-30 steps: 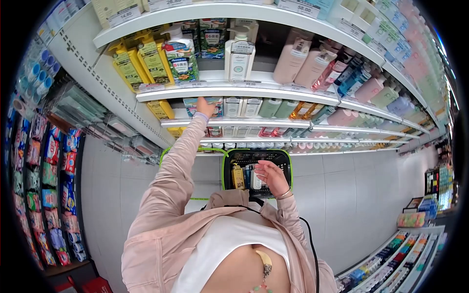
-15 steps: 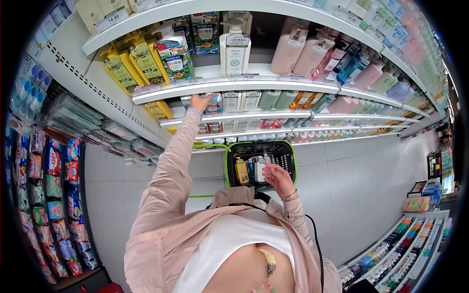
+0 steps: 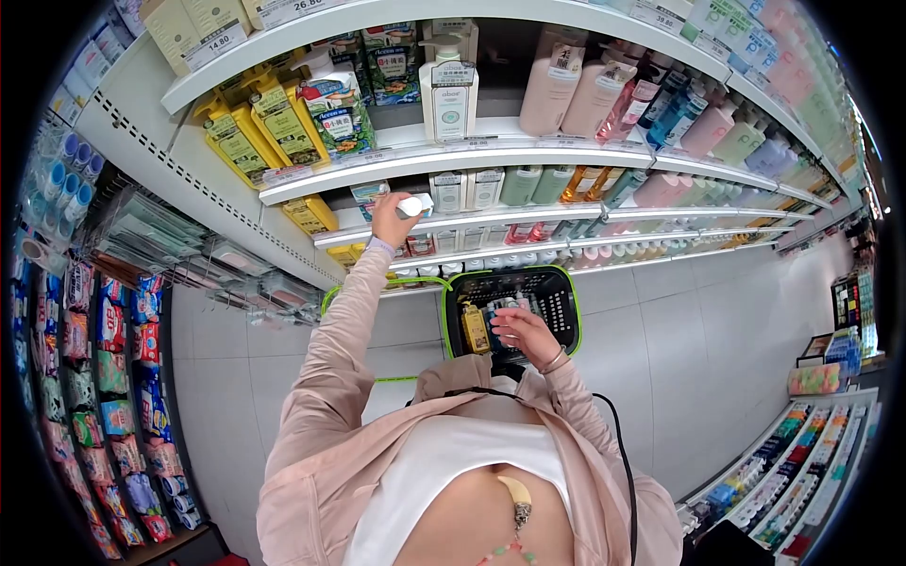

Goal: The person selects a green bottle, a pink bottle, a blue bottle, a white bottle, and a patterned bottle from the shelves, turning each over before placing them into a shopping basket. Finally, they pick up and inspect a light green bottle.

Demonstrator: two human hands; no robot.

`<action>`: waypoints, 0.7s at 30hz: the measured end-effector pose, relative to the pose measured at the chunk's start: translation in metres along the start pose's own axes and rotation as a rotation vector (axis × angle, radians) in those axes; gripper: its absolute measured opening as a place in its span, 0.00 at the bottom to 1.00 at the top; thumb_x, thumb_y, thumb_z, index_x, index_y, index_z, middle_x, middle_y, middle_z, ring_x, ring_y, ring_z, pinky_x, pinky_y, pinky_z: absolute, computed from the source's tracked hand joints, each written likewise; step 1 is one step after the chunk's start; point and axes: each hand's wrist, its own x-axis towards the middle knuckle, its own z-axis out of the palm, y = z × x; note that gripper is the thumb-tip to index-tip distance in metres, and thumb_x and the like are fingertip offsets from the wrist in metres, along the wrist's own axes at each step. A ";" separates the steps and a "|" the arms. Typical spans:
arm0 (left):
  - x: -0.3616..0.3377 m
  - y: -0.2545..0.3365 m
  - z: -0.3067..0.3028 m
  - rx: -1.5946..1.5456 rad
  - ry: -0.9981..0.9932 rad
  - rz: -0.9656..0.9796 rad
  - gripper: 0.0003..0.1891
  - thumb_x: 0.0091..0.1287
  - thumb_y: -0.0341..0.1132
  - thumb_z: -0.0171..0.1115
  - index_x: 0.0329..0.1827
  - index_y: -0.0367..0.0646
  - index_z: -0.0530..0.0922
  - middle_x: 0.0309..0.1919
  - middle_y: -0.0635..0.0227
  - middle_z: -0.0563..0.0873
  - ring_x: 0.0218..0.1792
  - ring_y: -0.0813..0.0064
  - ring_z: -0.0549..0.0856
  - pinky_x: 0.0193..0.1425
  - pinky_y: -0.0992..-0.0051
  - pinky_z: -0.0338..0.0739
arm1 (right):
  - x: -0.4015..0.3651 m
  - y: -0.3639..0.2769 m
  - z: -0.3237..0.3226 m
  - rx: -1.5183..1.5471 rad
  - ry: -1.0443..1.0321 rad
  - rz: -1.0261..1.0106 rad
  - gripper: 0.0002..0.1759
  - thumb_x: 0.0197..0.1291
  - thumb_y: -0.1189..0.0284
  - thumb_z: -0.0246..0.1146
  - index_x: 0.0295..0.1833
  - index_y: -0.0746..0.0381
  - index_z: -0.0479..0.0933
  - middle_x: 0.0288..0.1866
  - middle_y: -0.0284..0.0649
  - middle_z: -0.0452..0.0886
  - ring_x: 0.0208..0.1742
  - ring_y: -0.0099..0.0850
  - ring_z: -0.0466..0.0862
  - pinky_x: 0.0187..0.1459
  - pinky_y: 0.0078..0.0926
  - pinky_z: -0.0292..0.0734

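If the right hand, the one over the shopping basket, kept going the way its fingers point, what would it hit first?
Probably the white bottles in the basket, beside the yellow bottle. The right hand points its fingertips at them, though depth is unclear: it might pass over their tops.

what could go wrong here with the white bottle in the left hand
The left hand holds the white bottle by one end with the arm stretched out, so it might slip and fall. It is close to the white packs on that shelf and may knock one over. The basket under the right hand holds bottles it could hit.
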 end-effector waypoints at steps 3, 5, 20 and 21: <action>-0.006 0.002 -0.004 0.052 0.040 0.069 0.18 0.40 0.32 0.73 0.36 0.42 0.77 0.33 0.62 0.80 0.39 0.58 0.78 0.44 0.67 0.72 | 0.001 -0.003 0.003 -0.034 -0.019 0.011 0.14 0.63 0.69 0.52 0.52 0.60 0.71 0.47 0.36 0.77 0.46 0.24 0.78 0.46 0.20 0.72; -0.007 0.011 -0.011 0.008 0.054 0.051 0.18 0.40 0.32 0.73 0.36 0.42 0.77 0.33 0.62 0.80 0.38 0.59 0.79 0.43 0.67 0.72 | 0.005 -0.010 0.001 -0.061 -0.029 0.000 0.12 0.63 0.68 0.54 0.50 0.58 0.73 0.46 0.33 0.78 0.45 0.22 0.78 0.45 0.19 0.72; 0.029 0.163 -0.122 -0.711 -0.046 -0.278 0.15 0.47 0.30 0.71 0.32 0.37 0.72 0.28 0.67 0.81 0.29 0.85 0.79 0.32 0.85 0.73 | 0.041 -0.061 0.047 -0.396 -0.290 -0.359 0.48 0.47 0.73 0.69 0.69 0.60 0.46 0.68 0.45 0.54 0.66 0.38 0.61 0.58 0.35 0.66; 0.028 0.169 -0.124 -0.833 -0.066 -0.350 0.14 0.50 0.30 0.69 0.32 0.36 0.72 0.27 0.66 0.81 0.27 0.84 0.79 0.30 0.85 0.73 | 0.039 -0.056 0.046 -0.365 -0.370 -0.359 0.48 0.46 0.73 0.69 0.69 0.61 0.47 0.68 0.45 0.55 0.66 0.36 0.60 0.58 0.34 0.66</action>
